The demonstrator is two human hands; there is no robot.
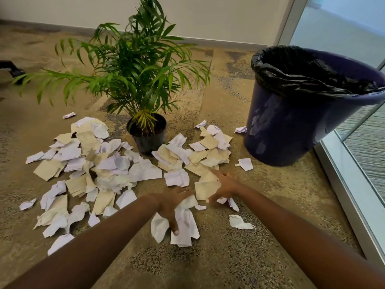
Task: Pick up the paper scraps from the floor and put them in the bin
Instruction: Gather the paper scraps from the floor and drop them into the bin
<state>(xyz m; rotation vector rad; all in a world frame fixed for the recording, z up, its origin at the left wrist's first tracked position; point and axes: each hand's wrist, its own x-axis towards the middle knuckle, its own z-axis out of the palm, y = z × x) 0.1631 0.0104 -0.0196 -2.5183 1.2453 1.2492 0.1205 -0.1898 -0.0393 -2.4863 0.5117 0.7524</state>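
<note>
Several white and tan paper scraps (108, 170) lie strewn over the carpet around a potted plant. My left hand (169, 207) grips a bunch of crumpled white scraps (183, 226), which hang below it near the floor. My right hand (224, 185) holds a tan scrap (206, 189) at the near edge of the right-hand pile, its fingers reaching toward the heap. The purple bin (291, 126) with a black liner stands at the right, beyond my right hand; its inside looks dark.
A palm in a black pot (148, 138) stands between the two scrap piles. A glass wall with a metal frame (341, 188) runs along the right. A white wall with a baseboard closes the back. A dark object (12, 69) sits at far left.
</note>
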